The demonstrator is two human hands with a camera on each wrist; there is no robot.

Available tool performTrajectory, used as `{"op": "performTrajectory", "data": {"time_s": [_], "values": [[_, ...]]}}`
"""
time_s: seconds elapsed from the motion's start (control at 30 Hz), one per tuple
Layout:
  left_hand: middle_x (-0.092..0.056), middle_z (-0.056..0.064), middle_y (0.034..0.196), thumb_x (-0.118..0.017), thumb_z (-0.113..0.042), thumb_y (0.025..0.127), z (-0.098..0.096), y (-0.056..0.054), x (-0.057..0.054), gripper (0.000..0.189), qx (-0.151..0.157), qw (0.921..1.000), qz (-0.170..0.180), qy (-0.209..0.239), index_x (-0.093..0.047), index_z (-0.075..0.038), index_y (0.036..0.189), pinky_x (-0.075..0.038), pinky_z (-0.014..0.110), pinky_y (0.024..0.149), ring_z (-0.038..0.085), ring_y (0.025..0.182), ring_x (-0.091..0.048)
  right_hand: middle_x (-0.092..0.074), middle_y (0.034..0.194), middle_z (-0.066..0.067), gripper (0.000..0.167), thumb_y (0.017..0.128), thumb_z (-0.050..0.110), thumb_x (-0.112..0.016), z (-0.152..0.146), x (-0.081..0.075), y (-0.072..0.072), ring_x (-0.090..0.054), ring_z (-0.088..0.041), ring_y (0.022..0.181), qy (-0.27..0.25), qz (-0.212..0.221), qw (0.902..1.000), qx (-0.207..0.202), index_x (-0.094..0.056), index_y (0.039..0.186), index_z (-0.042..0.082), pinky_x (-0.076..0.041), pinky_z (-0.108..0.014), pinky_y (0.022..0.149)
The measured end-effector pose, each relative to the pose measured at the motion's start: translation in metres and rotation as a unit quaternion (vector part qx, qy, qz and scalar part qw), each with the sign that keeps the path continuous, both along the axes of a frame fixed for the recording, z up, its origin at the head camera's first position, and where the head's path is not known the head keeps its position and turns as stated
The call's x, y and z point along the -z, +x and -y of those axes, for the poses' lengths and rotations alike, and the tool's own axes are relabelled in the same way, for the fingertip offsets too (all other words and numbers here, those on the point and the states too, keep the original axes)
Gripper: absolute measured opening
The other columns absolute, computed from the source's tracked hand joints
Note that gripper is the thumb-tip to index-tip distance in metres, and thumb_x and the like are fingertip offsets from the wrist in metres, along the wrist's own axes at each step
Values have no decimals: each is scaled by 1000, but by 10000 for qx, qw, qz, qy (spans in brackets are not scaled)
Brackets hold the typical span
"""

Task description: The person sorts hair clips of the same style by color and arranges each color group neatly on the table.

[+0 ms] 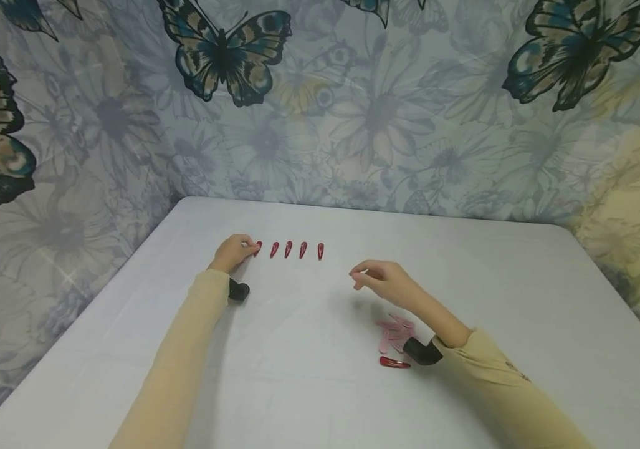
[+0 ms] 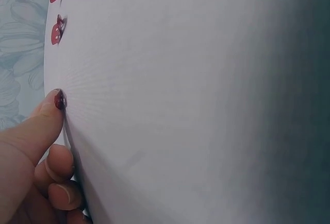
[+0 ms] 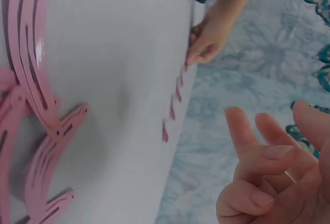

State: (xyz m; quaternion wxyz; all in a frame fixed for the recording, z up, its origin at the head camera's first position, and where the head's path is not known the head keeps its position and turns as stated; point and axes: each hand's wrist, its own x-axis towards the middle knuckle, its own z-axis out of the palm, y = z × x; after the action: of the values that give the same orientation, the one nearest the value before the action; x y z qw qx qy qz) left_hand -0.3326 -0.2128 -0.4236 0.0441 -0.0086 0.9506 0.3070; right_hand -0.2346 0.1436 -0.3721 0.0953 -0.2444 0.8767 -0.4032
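Observation:
My left hand (image 1: 232, 253) pinches a red snap hair clip (image 1: 258, 246) at the left end of a row. The left wrist view shows the thumb against this clip, close to the white tabletop. Several matching red hair clips (image 1: 288, 249) continue the row to the right, spaced apart and standing roughly parallel. My right hand (image 1: 389, 284) hovers above the table with loosely bent fingers and holds nothing. Below it lies a pile of pink snap hair clips (image 3: 32, 54), partly hidden by the right wrist's camera. One more red hair clip (image 1: 394, 362) lies just in front of the pile.
The white table (image 1: 297, 386) ends at a wall (image 1: 381, 125) with butterfly and flower print. A black wrist camera (image 1: 423, 352) on the right arm sits low beside the pink pile; another wrist camera (image 1: 238, 290) is on the left arm.

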Motion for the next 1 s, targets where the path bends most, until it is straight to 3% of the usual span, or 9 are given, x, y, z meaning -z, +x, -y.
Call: {"op": "performTrajectory", "data": {"time_s": [0.2, 0.37, 0.6, 0.7, 0.83, 1.0], "values": [[-42, -7, 51, -62, -27, 96, 0, -1, 1, 23, 23, 10000, 18, 20, -62, -4, 92, -32, 25, 57, 8, 52, -41, -73, 92, -17, 26, 100, 20, -56, -8, 0, 16, -69, -30, 90, -240, -327, 9992, -9, -66, 113, 0, -49, -31, 78], [-42, -7, 52, -62, -27, 96, -1, -2, 1, 23, 29, 10000, 45, 34, -63, -4, 93, -32, 25, 59, 9, 52, -41, -72, 90, -16, 21, 99, 16, -57, -18, -1, 26, -68, -26, 80, -233, -436, 9987, 106, -67, 110, 2, -49, -25, 71], [-43, -7, 54, -62, -28, 96, 5, -5, 2, 23, -4, 10000, 16, -15, -63, -5, 95, -32, 25, 58, 8, 54, -43, -71, 92, -17, 23, 98, 17, -57, -29, 3, 33, -64, -18, 75, -342, -193, 9991, 187, -66, 111, 0, -46, -22, 67], [-44, -7, 54, -62, -28, 96, 5, -6, 1, 24, 41, 10000, 26, 51, -63, -4, 96, -32, 25, 58, 8, 54, -43, -69, 92, -17, 23, 97, 17, -59, -30, 7, 35, -57, -13, 66, -316, -9, 9993, 219, -66, 111, 0, -43, -22, 60], [-44, -7, 54, -62, -28, 96, 4, -6, 2, 23, 31, 10000, 49, 25, -63, -5, 95, -32, 25, 59, 9, 54, -42, -69, 89, -14, 20, 94, 16, -63, -28, 15, 37, -44, -5, 56, 9, 7, 9998, 192, -67, 108, 2, -38, -20, 54], [-44, -7, 54, -61, -29, 97, 3, -7, 4, 23, -9, 10000, 67, -17, -63, -5, 96, -32, 26, 60, 10, 55, -43, -69, 86, -7, 18, 90, 13, -67, -25, 24, 37, -43, -4, 55, 441, -165, 9989, 65, -66, 105, 3, -37, -20, 53]]}}
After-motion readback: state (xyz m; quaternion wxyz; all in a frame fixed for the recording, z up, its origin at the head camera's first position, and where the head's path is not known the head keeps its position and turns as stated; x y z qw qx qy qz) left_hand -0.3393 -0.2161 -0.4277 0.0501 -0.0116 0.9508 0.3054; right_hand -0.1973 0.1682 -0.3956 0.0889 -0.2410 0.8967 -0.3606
